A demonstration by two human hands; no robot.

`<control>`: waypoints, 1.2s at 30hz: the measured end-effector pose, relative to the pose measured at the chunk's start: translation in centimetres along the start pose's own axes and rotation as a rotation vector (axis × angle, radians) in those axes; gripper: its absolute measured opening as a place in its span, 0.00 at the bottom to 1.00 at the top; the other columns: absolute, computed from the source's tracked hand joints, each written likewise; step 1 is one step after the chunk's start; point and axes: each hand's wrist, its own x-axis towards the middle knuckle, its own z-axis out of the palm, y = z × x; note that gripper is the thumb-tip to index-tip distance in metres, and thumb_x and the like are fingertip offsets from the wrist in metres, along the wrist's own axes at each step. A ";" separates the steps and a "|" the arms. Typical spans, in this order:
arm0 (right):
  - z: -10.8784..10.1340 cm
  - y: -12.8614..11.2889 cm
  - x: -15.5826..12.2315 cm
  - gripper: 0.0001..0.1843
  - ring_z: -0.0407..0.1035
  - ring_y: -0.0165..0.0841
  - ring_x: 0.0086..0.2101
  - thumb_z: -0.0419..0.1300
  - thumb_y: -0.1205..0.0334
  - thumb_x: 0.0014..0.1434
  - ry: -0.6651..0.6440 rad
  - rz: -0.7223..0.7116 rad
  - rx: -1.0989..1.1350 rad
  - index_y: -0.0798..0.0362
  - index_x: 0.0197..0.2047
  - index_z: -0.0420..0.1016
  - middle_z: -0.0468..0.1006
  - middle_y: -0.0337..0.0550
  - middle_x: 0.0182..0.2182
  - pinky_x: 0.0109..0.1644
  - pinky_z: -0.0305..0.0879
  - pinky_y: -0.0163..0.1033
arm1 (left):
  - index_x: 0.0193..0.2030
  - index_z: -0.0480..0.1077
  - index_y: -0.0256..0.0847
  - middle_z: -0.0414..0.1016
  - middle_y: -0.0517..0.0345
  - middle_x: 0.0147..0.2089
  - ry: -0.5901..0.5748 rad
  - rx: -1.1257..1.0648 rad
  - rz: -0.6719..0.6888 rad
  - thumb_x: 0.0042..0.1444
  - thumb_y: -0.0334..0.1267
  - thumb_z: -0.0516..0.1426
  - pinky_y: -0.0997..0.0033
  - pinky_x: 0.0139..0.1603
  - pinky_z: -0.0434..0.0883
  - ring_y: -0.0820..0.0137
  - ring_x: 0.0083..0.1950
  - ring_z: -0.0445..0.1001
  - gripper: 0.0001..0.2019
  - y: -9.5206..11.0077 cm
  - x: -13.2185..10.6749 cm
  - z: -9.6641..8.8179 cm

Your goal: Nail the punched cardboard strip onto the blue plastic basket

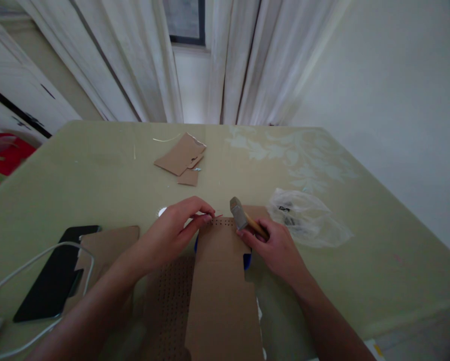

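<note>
A hammer (238, 214) with a metal head and wooden handle is held in my right hand (275, 243), its head over the far right corner of a long cardboard piece (223, 281). Rows of small dark holes run along that piece's far edge. At its far left corner, my left hand (176, 225) is closed in a pinch. A thin red sliver (219, 216) shows beside those fingertips; whether they grip it I cannot tell. Something blue (247, 260) peeks out from under the cardboard on the right.
Left of the long piece lies a hole-dotted cardboard sheet (170, 296). Farther left are a black phone (48, 281), a white cable (25, 265) and more cardboard (110, 240). A clear plastic bag (311, 220) with dark bits lies right; cardboard scraps (182, 154) lie at the back.
</note>
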 end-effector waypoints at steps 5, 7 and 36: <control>0.1 0.0 0.1 0.27 0.60 0.33 0.24 0.64 0.35 0.63 -0.002 0.009 -0.016 0.48 0.27 0.68 0.65 0.35 0.21 0.30 0.49 0.41 | 0.50 0.79 0.45 0.86 0.54 0.48 -0.009 0.004 0.016 0.76 0.40 0.56 0.64 0.51 0.78 0.64 0.48 0.83 0.09 -0.1 -0.2 0.1; 0.1 0.0 0.1 0.26 0.60 0.34 0.25 0.64 0.35 0.63 -0.004 0.018 -0.020 0.48 0.27 0.69 0.66 0.35 0.22 0.30 0.49 0.41 | 0.50 0.79 0.45 0.86 0.53 0.48 -0.012 0.010 0.027 0.76 0.40 0.56 0.64 0.51 0.78 0.64 0.48 0.83 0.10 -0.1 -0.2 0.1; -0.2 0.8 0.2 0.25 0.63 0.34 0.26 0.64 0.38 0.67 -0.027 0.010 0.047 0.50 0.30 0.74 0.69 0.36 0.24 0.31 0.52 0.41 | 0.46 0.83 0.45 0.88 0.58 0.43 0.000 0.068 0.114 0.74 0.41 0.61 0.68 0.47 0.75 0.65 0.44 0.84 0.08 -0.4 -0.1 0.0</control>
